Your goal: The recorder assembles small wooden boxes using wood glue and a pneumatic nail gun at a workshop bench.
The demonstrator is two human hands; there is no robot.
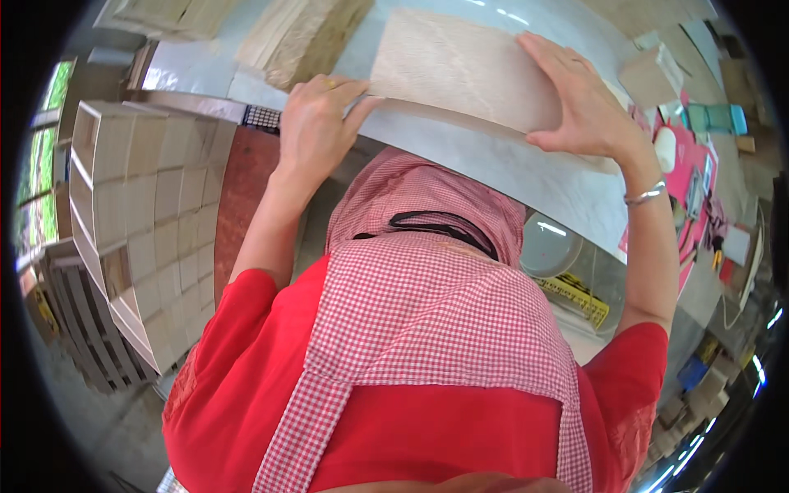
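Note:
A pale, wood-grained rectangular piece (460, 70) lies on the white tabletop in front of me; whether it is a solid block or a box I cannot tell. My left hand (319, 123) is at its near left corner, with the thumb and index finger pinched close together there. Around its right end curves my right hand (585, 103), thumb on the near edge and fingers at the far edge. Beyond my left hand rests a stack of thin wooden pieces (308, 37), apart from the one I hold.
Pale wooden boxes (152, 189) are stacked at the left. On the right, a pink sheet (686, 160) carries small tools beside a teal container (715, 119). Another light block (653, 76) stands near my right wrist. A round pale basin (551, 245) sits below the table edge.

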